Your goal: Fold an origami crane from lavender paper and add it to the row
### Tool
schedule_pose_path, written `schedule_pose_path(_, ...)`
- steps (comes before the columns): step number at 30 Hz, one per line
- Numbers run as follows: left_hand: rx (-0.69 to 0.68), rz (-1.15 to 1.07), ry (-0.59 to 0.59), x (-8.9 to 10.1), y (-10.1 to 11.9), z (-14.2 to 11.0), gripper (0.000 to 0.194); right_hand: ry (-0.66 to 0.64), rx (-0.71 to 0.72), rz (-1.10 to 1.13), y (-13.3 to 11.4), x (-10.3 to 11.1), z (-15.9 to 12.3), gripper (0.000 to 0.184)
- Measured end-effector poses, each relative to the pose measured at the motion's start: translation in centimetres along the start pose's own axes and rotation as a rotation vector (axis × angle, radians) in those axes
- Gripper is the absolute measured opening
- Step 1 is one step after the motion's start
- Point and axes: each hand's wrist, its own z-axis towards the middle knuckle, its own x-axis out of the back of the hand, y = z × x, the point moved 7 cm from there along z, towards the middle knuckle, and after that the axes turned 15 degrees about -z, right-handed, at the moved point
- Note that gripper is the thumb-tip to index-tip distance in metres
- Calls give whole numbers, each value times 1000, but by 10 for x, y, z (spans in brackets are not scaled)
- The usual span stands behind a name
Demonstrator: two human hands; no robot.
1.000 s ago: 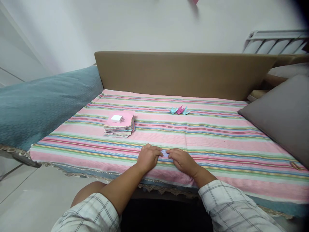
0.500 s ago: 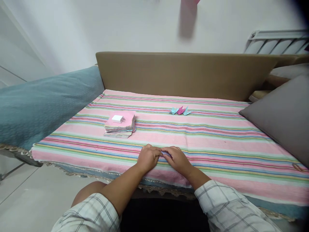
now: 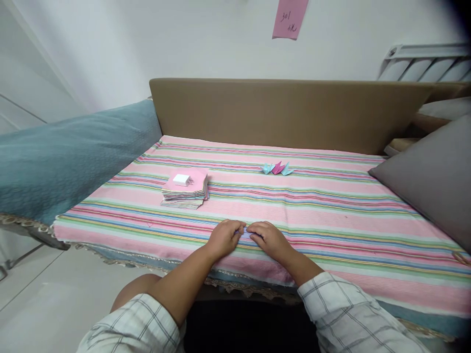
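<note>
A small piece of lavender paper (image 3: 246,235) lies on the striped cloth near the front edge, mostly covered by fingers. My left hand (image 3: 225,239) has its fingers curled down on the paper's left end. My right hand (image 3: 269,240) presses the right end, thumb and fingers bent together. A short strip of the paper shows in the gap between the hands. Farther back sit folded paper figures, a pink one (image 3: 277,168) between two light blue ones (image 3: 287,169). To the left is a stack of square paper (image 3: 187,192), weighed down by a white plug adapter (image 3: 181,180).
The striped cloth (image 3: 316,215) covers the seat of a sofa with a brown backrest (image 3: 272,113). A blue-covered armrest (image 3: 81,147) bounds the left, a grey cushion (image 3: 430,171) the right. A pink note (image 3: 290,19) hangs on the wall.
The hands have drawn slightly apart, so more of the lavender paper shows between them. The view has tilted up a little, bringing the pink wall note into sight.
</note>
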Motion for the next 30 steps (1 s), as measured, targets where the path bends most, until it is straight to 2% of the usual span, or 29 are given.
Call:
schedule_pose_path(4, -115, 3, -83, 0, 1, -3, 21, -10, -8, -4, 5, -4, 1, 18)
schedule_pose_path(7, -174, 109, -126, -3, 4, -7, 28, 4, -9, 9, 6, -4, 1, 19)
schedule_pose_path(13, -160, 260, -177, -11, 5, -13, 28, 5, -38, 59, 4, -2, 3, 16)
schedule_pose_path(17, -166, 247, -152, -11, 4, -15, 28, 15, -112, 59, 6, -3, 4, 12)
schedule_pose_path(24, -180, 323, -31, -6, 2, -19, 29, 7, -92, 35, 5, -5, 4, 12)
schedule_pose_path(30, -122, 385, 20, 2, 0, -22, 30, 5, -80, 20, 5, -6, 3, 13)
